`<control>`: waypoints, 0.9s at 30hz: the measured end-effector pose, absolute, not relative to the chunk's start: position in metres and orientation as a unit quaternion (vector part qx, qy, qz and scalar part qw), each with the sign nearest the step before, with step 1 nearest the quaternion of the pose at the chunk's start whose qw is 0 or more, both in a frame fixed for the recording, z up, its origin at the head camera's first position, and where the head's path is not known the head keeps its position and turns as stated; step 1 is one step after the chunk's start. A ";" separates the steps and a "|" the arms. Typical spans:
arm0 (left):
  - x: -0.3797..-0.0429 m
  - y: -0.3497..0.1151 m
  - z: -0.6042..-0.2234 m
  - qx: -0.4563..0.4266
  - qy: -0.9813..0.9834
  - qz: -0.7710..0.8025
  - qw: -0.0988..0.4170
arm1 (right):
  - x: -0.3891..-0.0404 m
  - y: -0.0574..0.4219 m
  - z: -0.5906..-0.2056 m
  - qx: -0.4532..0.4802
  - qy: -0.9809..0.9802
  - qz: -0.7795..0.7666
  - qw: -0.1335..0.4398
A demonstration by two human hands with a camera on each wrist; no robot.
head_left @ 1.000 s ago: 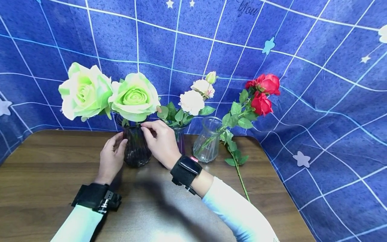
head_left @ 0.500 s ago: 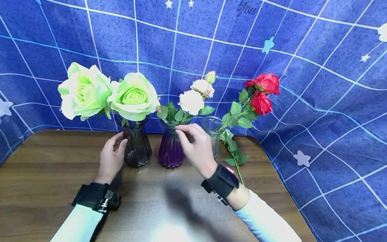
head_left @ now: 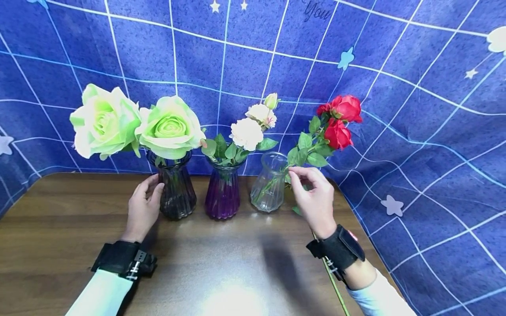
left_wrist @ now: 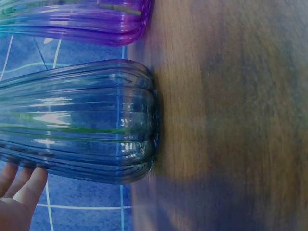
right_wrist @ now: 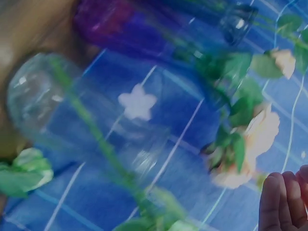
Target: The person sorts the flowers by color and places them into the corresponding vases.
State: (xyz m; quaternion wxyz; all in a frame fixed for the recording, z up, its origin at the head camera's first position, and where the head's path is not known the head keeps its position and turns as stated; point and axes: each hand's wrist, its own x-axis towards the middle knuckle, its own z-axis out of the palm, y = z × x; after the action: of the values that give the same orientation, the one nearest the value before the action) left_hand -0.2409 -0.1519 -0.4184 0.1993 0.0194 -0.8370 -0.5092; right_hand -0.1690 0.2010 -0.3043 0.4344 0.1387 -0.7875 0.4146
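Note:
My left hand (head_left: 143, 206) rests its fingertips on the left side of a dark glass vase (head_left: 178, 199), the thumb near its front. In the left wrist view, the fingertips (left_wrist: 34, 180) lie along the ribbed glass. Two large pale green roses (head_left: 171, 126) stand in this vase. Over at the right, my right hand (head_left: 316, 199) hovers with loosely bent fingers by the rim of a clear vase (head_left: 268, 198). Red roses (head_left: 339, 134) lean right out of the clear vase, their stem close to the fingertips. In the right wrist view, nothing shows in the bent fingers (right_wrist: 272, 199).
A purple vase (head_left: 222, 197) with white flowers (head_left: 247, 134) stands between the dark and clear vases. Another green stem (head_left: 336, 287) lies on the wooden table (head_left: 189, 272), partly hidden under the right wrist. A blue patterned cloth (head_left: 300, 39) hangs behind.
My right hand has moved right, from the dark vase's rim past the purple vase to the clear one. The left hand stays at the dark vase. The view has shifted slightly.

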 end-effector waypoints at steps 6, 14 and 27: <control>-0.241 -0.153 -0.420 0.020 -0.838 -0.505 0.205 | -0.166 0.235 -0.333 0.052 -0.801 0.442 0.400; -0.240 -0.152 -0.419 0.017 -0.837 -0.508 0.201 | -0.169 0.281 -0.372 -0.076 -0.829 0.424 0.356; -0.242 -0.152 -0.421 0.019 -0.837 -0.506 0.206 | -0.172 0.315 -0.417 -0.157 -0.867 0.370 0.294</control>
State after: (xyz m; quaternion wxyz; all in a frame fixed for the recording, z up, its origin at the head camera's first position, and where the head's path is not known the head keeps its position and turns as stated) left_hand -0.2416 -0.1520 -0.4205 0.2058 0.0190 -0.8373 -0.5062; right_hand -0.1720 0.3152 -0.4169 0.2937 -0.1567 -0.8673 0.3702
